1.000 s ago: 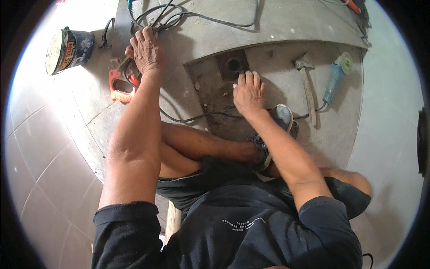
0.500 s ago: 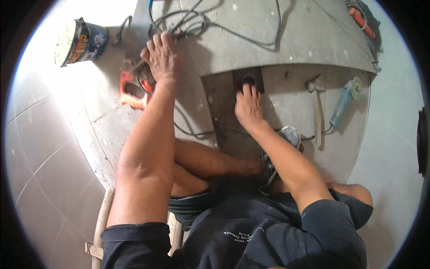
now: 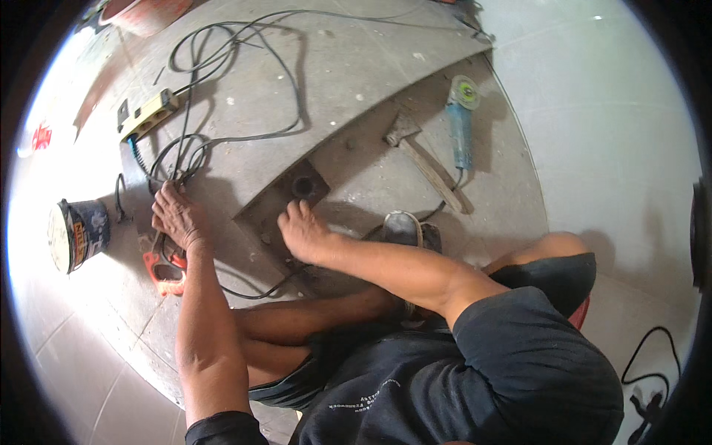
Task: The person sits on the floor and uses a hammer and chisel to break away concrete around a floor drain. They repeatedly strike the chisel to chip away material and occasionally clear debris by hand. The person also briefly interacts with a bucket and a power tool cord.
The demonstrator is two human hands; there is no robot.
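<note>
My left hand (image 3: 180, 216) lies with its fingers spread over the end of a bundle of dark cable (image 3: 189, 157), beside a hand saw with an orange-red handle (image 3: 166, 273). Part of the saw is hidden under that hand. My right hand (image 3: 302, 233) is curled, its fingertips just on the near side of a dark square plate with a round hole (image 3: 320, 183). Whatever its fingers pinch cannot be made out. The plate sits in a dark sunken strip of floor. To its right lie a hammer-like tool with a wooden handle (image 3: 430, 172) and a teal angle grinder (image 3: 460, 133).
A yellowish power strip (image 3: 152, 115) rests at the upper left, with cable looping across the raised slab (image 3: 348, 67). A paint bucket (image 3: 87, 231) lies at the left and a reddish tub (image 3: 148, 15) stands behind. My shoe (image 3: 402, 228) is close to the right forearm.
The view has swung round, bringing the power strip and tub in and shifting everything leftward and down. My right hand has drawn slightly back from the hole; my left stays by the cables.
</note>
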